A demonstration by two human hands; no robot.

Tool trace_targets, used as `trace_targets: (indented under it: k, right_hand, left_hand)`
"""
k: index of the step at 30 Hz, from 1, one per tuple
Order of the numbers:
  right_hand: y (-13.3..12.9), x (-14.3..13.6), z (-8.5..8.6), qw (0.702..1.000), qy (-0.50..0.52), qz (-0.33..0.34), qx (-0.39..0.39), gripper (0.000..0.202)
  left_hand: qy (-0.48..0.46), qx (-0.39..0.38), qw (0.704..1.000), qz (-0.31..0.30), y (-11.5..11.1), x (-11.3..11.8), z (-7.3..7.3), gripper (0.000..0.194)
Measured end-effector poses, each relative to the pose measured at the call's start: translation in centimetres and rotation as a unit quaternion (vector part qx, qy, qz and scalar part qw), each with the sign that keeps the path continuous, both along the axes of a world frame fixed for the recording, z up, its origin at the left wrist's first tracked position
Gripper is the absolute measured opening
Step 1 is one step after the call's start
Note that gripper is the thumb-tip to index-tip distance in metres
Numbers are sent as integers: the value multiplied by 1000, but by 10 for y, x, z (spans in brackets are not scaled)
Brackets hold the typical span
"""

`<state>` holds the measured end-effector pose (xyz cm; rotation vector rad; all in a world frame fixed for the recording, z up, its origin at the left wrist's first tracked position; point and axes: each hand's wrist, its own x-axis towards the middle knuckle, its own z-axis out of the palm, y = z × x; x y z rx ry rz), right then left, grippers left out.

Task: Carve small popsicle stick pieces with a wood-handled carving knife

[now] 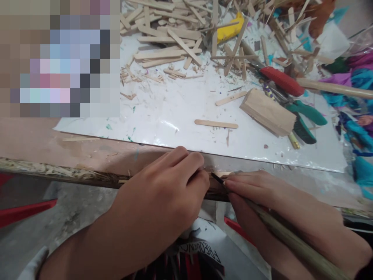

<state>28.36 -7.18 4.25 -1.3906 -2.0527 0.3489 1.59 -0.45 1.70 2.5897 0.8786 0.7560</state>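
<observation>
At the table's near edge, my left hand (166, 186) is closed, its curled fingers pressing on a thin pale wooden stick (223, 174) lying along the edge. Most of that stick is hidden under both hands. To the right, my right hand (271, 202) grips a knife with a long, worn wooden handle (291, 237). Its short dark blade (217, 178) points left toward my left fingertips, close to the stick. A single craft stick (216, 124) rests on the white sheet (175, 101) beyond my hands.
Many craft sticks (171, 35) are heaped at the back, near a yellow object (231, 28). Right of centre lie a wooden block (268, 112), a red-handled tool (281, 81) and green-handled pliers (309, 112). Blue and purple scraps (355, 81) cover the right side. The upper left is pixelated.
</observation>
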Motion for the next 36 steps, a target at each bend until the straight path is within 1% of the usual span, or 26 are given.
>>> trace_targets:
  k: [3,6,9,12,14,19,21,24,27,29,32,36]
  right_hand:
    - [5,-1,3,1000,-16,5,8,22]
    - [13,-5,9,998,-53,35,9,17]
    - [18,-10,14,994,-94,61,13,17]
    - [15,-14,16,992,-115,46,17,20]
    - [11,-15,15,993,-111,33,29,20]
    - [8,-15,7,991,-109,37,63,21]
    - [11,-16,5,990,-112,55,61,20]
    - [13,-15,3,987,-125,91,41,25]
    - [10,-14,0,981,-152,105,53,27]
    - [7,-14,-3,981,-155,97,64,26]
    - [3,-14,-8,986,-130,76,68,27]
    - [2,-10,-11,989,-105,73,78,24]
  left_hand:
    - [-6,-20,1000,-7,0,0,1,38]
    - [-11,-36,999,-5,-1,1,2,32]
    - [-15,-36,999,-5,-2,0,1,30]
    - [-4,-38,999,-3,-3,-1,1,31]
    - [-4,-35,999,-5,-3,-1,1,32]
    - [-8,-29,1000,-10,-2,-1,1,38]
    - [-7,-26,1000,-8,-1,-1,1,39]
    - [10,-30,999,-4,-1,0,3,36]
    - [13,-21,1000,-1,0,1,3,35]
    - [13,-14,1000,0,0,1,2,35]
    - [19,-18,1000,8,0,0,1,39]
    - [14,-15,1000,-3,-2,0,3,43]
